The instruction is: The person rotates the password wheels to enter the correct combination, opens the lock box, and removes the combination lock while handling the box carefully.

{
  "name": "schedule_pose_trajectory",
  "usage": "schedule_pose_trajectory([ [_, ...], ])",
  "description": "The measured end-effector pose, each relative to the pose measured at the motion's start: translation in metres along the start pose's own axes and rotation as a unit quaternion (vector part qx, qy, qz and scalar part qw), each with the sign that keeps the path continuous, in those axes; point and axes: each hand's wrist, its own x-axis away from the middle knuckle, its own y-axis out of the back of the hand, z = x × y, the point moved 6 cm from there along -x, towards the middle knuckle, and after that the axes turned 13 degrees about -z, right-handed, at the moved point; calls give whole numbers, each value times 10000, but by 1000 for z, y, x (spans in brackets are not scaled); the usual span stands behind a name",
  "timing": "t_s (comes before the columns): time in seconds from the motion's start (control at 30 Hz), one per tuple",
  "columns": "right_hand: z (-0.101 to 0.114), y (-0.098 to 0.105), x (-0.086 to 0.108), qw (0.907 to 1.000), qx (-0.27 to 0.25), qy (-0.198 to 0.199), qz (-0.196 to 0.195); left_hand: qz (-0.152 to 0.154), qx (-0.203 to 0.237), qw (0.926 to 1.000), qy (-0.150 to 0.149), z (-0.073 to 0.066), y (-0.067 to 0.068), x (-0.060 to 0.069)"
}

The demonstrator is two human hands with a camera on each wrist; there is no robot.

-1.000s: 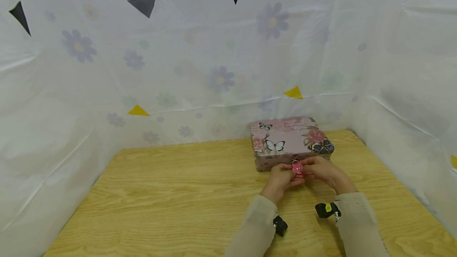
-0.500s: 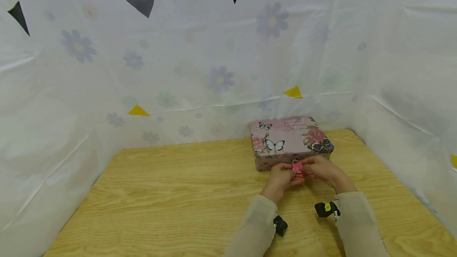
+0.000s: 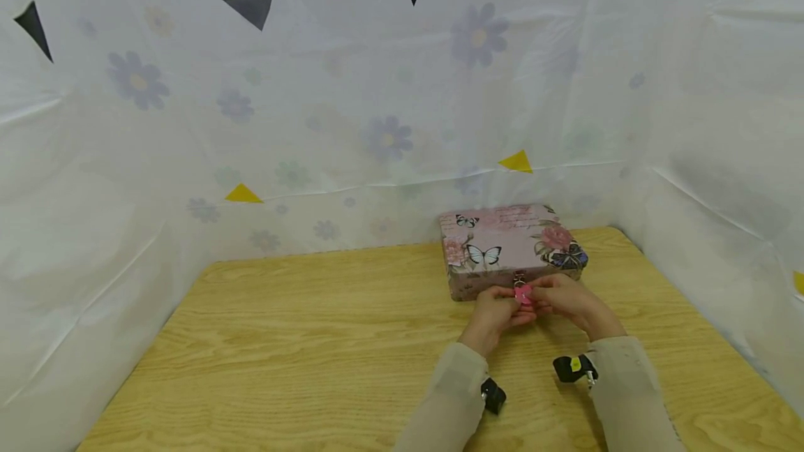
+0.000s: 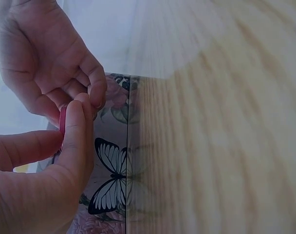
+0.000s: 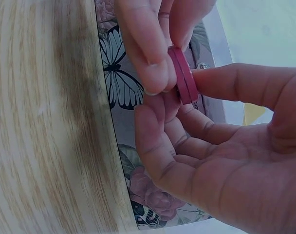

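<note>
A pink padlock (image 3: 523,294) hangs by its metal shackle (image 3: 519,283) from the front clasp (image 3: 519,275) of a pink box (image 3: 502,236) printed with butterflies and roses. My left hand (image 3: 492,315) pinches the padlock from the left between thumb and fingers. From the other side my right hand (image 3: 570,301) pinches it too, thumb and fingers at its edge. In the right wrist view the padlock (image 5: 183,75) is edge-on, a dark seam along its side. Only a red sliver of the padlock (image 4: 63,119) shows in the left wrist view. The box lid is down.
The box stands at the back right of a wood-grain table (image 3: 301,347). Behind it hangs a white flowered sheet (image 3: 352,89) with black and yellow triangles stuck on. Another white sheet (image 3: 722,159) closes off the right side.
Both hands stay almost in place at the padlock. The fingers have shifted slightly, and the white marks on the padlock's face show less clearly than a second ago. The box has not moved.
</note>
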Motion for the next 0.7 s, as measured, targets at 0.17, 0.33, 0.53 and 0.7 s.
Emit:
schedule_pose_trajectory([
  [0.17, 0, 0, 0, 10000, -30, 14, 14, -6, -32, 10000, 4, -1, -1, 0],
  [0.33, -1, 0, 0, 10000, -47, 33, 27, -12, -83, 10000, 13, -1, -1, 1],
  [0.53, -2, -1, -1, 10000, -27, 75, 60, 2, -114, 9999, 7, -1, 0, 2],
  [0.7, -2, -1, -1, 9998, -58, 127, 106, 14, -55, 10000, -1, -1, 0, 1],
])
